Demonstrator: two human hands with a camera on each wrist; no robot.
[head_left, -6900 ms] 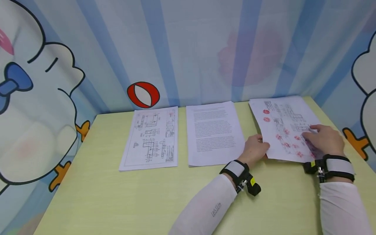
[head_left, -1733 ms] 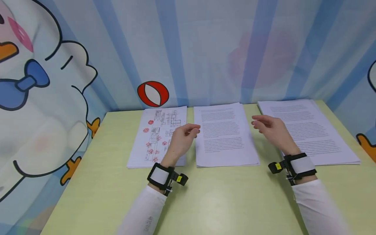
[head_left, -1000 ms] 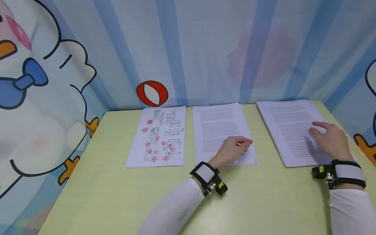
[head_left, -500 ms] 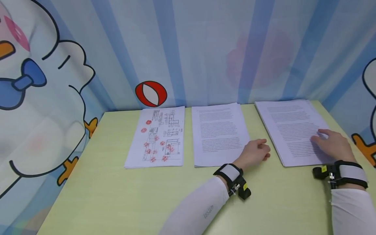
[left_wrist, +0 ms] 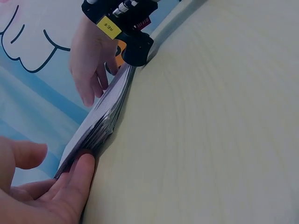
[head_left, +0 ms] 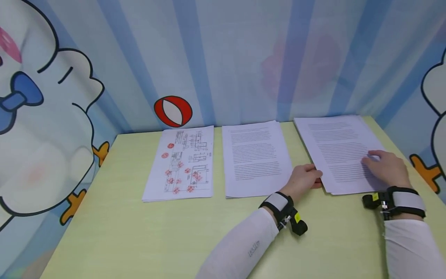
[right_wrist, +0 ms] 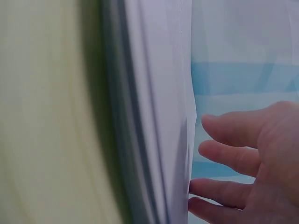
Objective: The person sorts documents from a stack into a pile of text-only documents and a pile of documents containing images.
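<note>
The right-hand stack of paper has a page of printed text on top. At its near-left edge my left hand touches the sheets with its fingers. The left wrist view shows those fingers against the edge of the thick stack, the thumb held apart from it. Over the right part of the same stack is my right hand, fingers spread. In the right wrist view its lower fingertips meet the top page, while thumb and index finger stand off it.
A middle stack of text pages lies left of my left hand. Farther left is a stack topped by a drawing with red stamps. All rest on a pale yellow table, backed by a printed blue curtain.
The red-stamped drawing, earlier on the right stack under my hands, now tops the left stack. My left hand has since moved right, past the middle stack, to the right stack's edge.
</note>
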